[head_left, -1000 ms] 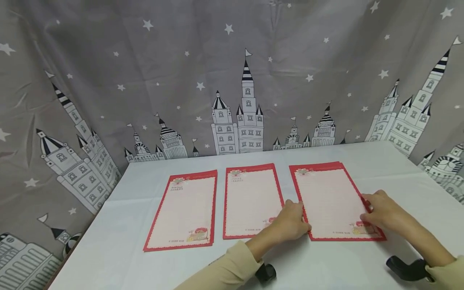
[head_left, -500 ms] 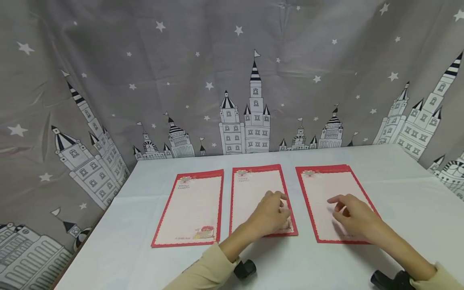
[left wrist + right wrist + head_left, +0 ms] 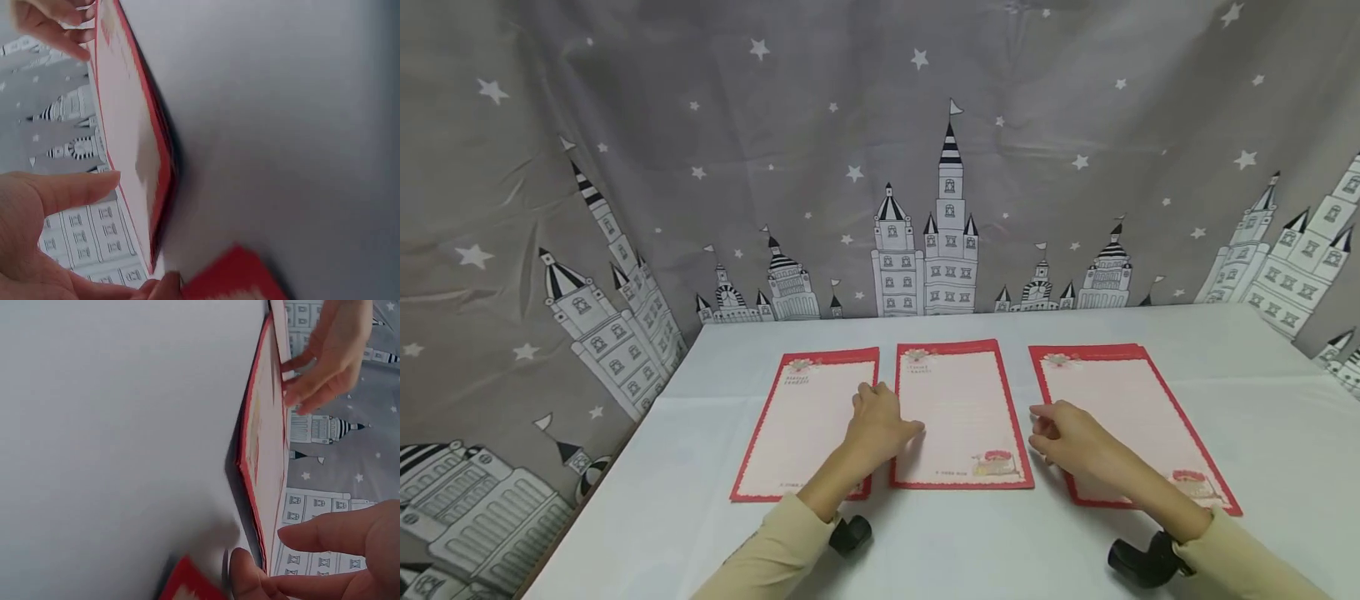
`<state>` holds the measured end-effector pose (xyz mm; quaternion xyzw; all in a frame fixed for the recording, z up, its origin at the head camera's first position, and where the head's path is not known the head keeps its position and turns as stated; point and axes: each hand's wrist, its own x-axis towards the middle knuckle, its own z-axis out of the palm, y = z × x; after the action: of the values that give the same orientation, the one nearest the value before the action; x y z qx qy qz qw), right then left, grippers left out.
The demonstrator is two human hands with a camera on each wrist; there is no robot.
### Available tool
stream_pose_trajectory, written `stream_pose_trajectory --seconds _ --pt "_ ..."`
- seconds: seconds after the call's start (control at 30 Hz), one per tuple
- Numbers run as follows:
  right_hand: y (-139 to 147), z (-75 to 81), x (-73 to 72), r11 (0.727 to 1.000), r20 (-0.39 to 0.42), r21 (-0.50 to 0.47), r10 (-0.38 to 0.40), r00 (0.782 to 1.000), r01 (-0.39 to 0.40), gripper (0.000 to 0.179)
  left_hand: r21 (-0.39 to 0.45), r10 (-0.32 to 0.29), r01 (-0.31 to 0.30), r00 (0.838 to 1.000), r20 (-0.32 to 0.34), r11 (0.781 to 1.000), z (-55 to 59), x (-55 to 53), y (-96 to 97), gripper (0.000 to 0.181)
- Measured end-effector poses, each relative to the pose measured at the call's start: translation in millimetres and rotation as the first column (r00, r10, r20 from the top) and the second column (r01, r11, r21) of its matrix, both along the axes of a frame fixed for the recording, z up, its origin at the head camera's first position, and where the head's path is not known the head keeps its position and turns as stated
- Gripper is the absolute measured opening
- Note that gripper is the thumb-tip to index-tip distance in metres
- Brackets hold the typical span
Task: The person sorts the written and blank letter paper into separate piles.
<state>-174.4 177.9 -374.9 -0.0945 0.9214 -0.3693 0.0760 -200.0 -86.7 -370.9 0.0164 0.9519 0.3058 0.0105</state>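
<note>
Three stacks of red-bordered letter paper lie in a row: a left stack [image 3: 812, 425], a middle stack [image 3: 962, 417] and a right stack [image 3: 1120, 400]. My left hand [image 3: 874, 429] is between the left and middle stacks, its thumb pointing over the middle stack's left edge. In the left wrist view that thumb [image 3: 81, 190] and the fingers are spread apart around the edge. My right hand [image 3: 1082, 442] hovers over the right stack's left side, fingertips toward the middle stack's right edge. The right wrist view shows its thumb [image 3: 319, 532] and fingers apart beside that edge.
A white cloth [image 3: 955, 542] covers the table. Behind it hangs a grey curtain [image 3: 820, 100] printed with stars and castles. Black camera mounts [image 3: 850, 533] sit under both wrists, close above the cloth.
Both hands have left the right stack's sides and moved left, to either side of the middle stack. The view has shifted slightly, and the stacks appear farther right.
</note>
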Motion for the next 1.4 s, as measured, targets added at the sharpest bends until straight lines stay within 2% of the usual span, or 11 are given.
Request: stream_pose_trajectory --seconds 0.13,0.23,0.5,0.7,0.93,1.17,1.27,1.4 --pt "-6.2 1.3 -5.4 1.0 0.023 -0.027 -0.011 1.0 0.012 0.061 0.071 -0.009 0.003 0.997 0.082 0.997 2.2 -1.5 -8.6 0.036" --pt "-11.2 1.1 -8.1 0.999 0.04 -0.028 -0.025 0.999 0.026 0.064 0.108 -0.018 0.005 0.993 0.116 0.994 3.0 -0.8 -11.4 0.027" --pt "-21.4 -2.8 -10.6 1.0 0.05 -0.006 -0.028 0.998 0.029 0.064 0.075 -0.007 -0.003 0.99 0.138 0.997 3.1 1.1 -10.5 0.021" --pt "-22.5 -5.3 -8.6 1.0 0.028 -0.017 -0.025 0.999 0.026 0.065 0.067 -0.001 -0.008 0.991 0.134 0.998 2.0 2.1 -9.1 0.026" --pt "-24.0 -5.6 -4.5 0.999 -0.012 -0.003 -0.046 0.999 0.046 0.07 0.022 -0.026 0.024 0.996 0.089 0.999 3.1 2.8 -5.6 0.025" --pt "-22.5 -23.7 -12.9 0.998 -0.061 0.055 -0.037 0.997 0.041 0.073 -0.019 -0.01 0.012 0.997 0.08 1.0 4.0 4.1 -2.2 0.039" --pt "-26.9 -21.7 -8.6 0.995 -0.096 0.081 -0.047 0.994 0.055 0.073 -0.019 -0.006 0.007 0.998 0.063 1.0 4.3 5.4 -1.3 0.038" --pt "-34.1 -11.4 1.4 0.995 -0.137 0.07 -0.065 0.988 0.075 0.07 -0.014 -0.011 0.012 1.0 0.026 1.0 2.8 5.2 0.1 0.036"
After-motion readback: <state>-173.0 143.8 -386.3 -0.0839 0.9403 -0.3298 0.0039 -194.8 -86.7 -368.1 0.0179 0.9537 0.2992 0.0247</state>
